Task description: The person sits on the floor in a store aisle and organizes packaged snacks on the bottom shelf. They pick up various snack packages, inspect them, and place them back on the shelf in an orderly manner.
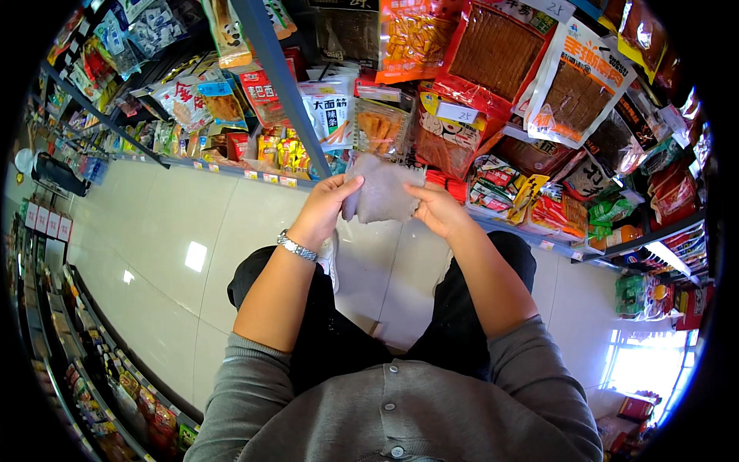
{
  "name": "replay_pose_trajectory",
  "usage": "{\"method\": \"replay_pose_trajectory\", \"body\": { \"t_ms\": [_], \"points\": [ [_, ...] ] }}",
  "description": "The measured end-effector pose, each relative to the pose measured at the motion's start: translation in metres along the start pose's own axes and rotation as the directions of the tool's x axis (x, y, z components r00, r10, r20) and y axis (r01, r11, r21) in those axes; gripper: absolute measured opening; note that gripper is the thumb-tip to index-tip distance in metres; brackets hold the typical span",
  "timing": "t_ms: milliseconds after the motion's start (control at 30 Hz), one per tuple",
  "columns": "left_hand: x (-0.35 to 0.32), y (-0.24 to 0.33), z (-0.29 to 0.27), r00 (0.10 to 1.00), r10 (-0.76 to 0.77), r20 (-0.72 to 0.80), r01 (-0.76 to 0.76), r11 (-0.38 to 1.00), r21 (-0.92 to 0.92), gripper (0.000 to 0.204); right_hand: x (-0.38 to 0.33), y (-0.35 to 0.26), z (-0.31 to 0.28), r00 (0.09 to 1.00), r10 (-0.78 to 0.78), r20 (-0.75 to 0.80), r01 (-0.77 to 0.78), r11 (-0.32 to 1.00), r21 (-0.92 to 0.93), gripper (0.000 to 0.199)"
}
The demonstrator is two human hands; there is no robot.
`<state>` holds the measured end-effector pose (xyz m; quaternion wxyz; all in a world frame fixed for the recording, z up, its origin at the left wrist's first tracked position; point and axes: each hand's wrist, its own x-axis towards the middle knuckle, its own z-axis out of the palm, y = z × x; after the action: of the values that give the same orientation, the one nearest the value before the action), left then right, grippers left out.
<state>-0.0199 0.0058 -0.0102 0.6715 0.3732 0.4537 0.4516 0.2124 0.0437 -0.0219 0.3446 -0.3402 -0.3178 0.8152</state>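
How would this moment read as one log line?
left hand: holds thin grey cloth | right hand: holds it too | behind: snack shelf

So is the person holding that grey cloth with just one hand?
No, both the left hand and the right hand grip the grey cloth between them.

snack bags [493,54] hanging on rack | shelf [231,165] with small packets | pale tiled floor [169,254] | low shelf [100,369] left

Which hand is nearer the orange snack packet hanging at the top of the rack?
Right. The right hand is almost straight below the orange snack packet; the left hand is lower-left, farther away.
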Motion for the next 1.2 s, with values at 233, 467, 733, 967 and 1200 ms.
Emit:
{"method": "replay_pose_trajectory", "body": {
  "t_ms": [233, 467, 733, 967, 1200],
  "points": [
    [-0.006, 0.003, 0.02, 0.984, 0.125, -0.13, -0.122, 0.992, 0.03, 0.014, 0.002, 0.007, 0.003, 0.895, -0.265, -0.359, 0.148, 0.935, -0.321, 0.037],
    [-0.009, 0.001, 0.019, 0.608, 0.79, 0.075, -0.552, 0.353, 0.756, 0.018, 0.008, 0.008, -0.01, 0.93, -0.148, -0.337, 0.154, 0.988, -0.01, 0.038],
    [-0.023, 0.011, 0.026, 0.69, 0.686, 0.23, -0.628, 0.411, 0.661, 0.017, 0.01, 0.023, -0.022, 0.939, -0.318, -0.132, 0.09, 0.597, -0.797, 0.041],
    [-0.025, -0.005, 0.012, 0.665, 0.689, 0.288, -0.623, 0.3, 0.723, 0.015, -0.013, 0.032, 0.008, 0.889, -0.268, 0.371, 0.437, 0.254, -0.863, 0.067],
    [-0.031, -0.011, 0.021, 0.675, 0.684, 0.278, -0.653, 0.378, 0.656, 0.019, -0.009, 0.035, -0.02, 0.93, -0.197, 0.31, 0.354, 0.254, -0.9, 0.048]
  ]
}}
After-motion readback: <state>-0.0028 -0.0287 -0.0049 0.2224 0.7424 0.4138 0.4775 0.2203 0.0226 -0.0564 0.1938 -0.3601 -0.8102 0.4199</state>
